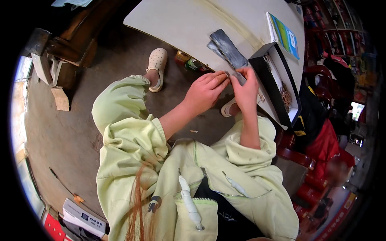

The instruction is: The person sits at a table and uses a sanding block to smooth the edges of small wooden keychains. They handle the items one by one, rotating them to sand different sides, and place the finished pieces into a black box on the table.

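My left hand and my right hand meet at the table's near edge, fingertips almost touching. Both are closed in a pinch. A small dark piece shows at the left fingertips, too little of it to name. Between the right thumb and fingers a bit of grey shows, mostly hidden. Just beyond them, a dark grey flat slab with worn, smudged faces lies slantwise on the white table. A second flat grey strip sticks out from under its left side.
Right of my hands stands an open black box with a white inside, holding a brown coiled cord. A blue-green booklet lies behind it. A white carton is on the floor at lower left. Red chairs crowd the right.
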### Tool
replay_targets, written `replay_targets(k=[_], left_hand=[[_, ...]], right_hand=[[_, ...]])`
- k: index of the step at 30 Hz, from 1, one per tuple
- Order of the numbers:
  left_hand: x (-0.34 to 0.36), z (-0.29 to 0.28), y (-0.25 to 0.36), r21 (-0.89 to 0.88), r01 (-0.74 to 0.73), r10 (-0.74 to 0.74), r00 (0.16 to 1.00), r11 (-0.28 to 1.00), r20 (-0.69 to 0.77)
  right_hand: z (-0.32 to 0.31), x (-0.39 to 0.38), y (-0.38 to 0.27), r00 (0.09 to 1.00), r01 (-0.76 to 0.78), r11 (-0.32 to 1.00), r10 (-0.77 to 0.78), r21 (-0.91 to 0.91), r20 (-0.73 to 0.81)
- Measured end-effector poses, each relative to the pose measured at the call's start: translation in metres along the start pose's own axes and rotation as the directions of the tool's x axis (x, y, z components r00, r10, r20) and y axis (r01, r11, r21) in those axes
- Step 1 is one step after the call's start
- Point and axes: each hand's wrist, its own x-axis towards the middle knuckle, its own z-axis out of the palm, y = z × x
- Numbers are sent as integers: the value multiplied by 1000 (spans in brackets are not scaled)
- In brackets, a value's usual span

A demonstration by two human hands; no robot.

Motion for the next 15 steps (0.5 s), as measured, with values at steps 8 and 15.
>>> replay_targets(k=[8, 15], left_hand=[[0, 0, 2, 17, -4, 4, 1000, 1000, -3], [0, 0, 5, 8, 6, -6, 1000, 1000, 23]], right_hand=[[-3, -5, 0, 1000, -6, 1000, 6, 7, 10], [-8, -8, 8, 996, -81, 996, 80, 38, 39]])
